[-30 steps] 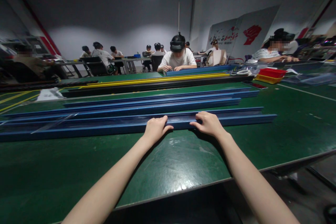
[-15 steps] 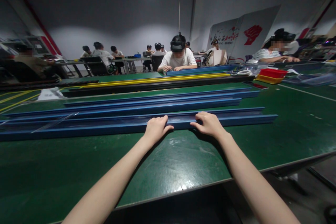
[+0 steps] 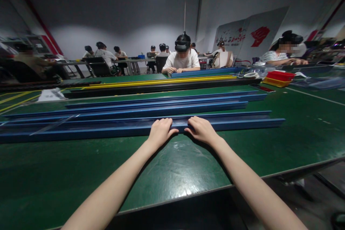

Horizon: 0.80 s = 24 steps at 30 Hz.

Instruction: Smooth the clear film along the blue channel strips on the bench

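A long blue channel-shaped profile (image 3: 242, 124) lies along the near side of the green table. My left hand (image 3: 161, 130) grips its near wall, fingers curled over the top edge and thumb along the front face. Close by on the right, my right hand (image 3: 199, 129) holds the same wall in a like way, thumb in front. The fingertips of both hands are hidden inside the channel. Clear film (image 3: 54, 125) lies across the profile's left part.
Further blue profiles (image 3: 210, 107) lie parallel behind. Beyond them are a yellow strip (image 3: 161, 81), a red tray (image 3: 280, 76) and a white coil (image 3: 251, 75). A co-worker (image 3: 183, 57) sits opposite, another person (image 3: 283, 52) at right. The table (image 3: 269, 154) ends close in front of me.
My right hand has moved left along the profile, closer to my left hand. My left hand and the profile have stayed in place.
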Each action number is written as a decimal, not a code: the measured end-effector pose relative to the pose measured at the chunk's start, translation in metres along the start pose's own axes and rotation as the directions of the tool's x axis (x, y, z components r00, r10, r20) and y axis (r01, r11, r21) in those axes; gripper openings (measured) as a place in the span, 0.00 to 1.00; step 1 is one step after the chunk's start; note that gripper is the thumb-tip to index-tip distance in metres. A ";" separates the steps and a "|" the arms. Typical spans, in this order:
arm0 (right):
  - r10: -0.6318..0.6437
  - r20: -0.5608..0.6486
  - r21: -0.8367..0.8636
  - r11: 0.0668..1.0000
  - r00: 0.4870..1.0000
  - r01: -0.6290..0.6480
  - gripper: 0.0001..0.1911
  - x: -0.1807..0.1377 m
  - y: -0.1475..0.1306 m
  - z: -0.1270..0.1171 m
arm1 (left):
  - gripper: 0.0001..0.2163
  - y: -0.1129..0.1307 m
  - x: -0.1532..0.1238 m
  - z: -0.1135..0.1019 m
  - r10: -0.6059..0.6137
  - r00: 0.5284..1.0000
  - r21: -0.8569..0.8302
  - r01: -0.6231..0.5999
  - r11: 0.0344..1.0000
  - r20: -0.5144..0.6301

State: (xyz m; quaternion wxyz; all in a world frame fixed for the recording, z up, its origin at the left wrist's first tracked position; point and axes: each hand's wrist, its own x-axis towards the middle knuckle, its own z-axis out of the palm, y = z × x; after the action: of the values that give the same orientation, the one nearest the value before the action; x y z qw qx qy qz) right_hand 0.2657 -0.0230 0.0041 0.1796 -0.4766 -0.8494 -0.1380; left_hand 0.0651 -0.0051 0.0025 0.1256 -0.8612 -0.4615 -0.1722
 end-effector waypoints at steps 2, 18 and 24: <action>0.012 -0.005 0.004 1.000 1.000 -0.012 0.11 0.001 -0.001 0.001 | 0.15 0.000 0.000 0.001 0.003 1.000 0.008 -0.003 1.000 -0.003; 0.051 -0.050 -0.050 0.997 0.997 -0.053 0.16 -0.002 0.009 0.001 | 0.15 -0.001 0.000 0.001 0.005 1.000 0.001 -0.005 1.000 0.003; 0.108 -0.086 -0.048 0.993 0.990 -0.112 0.21 -0.003 0.014 0.001 | 0.16 -0.002 -0.001 0.002 0.013 1.000 0.016 -0.013 1.000 -0.005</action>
State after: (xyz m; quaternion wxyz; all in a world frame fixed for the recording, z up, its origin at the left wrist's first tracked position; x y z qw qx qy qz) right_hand 0.2788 -0.0177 0.0031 0.2096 -0.5211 -0.8097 -0.1701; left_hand 0.0637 -0.0042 0.0002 0.1348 -0.8628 -0.4568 -0.1696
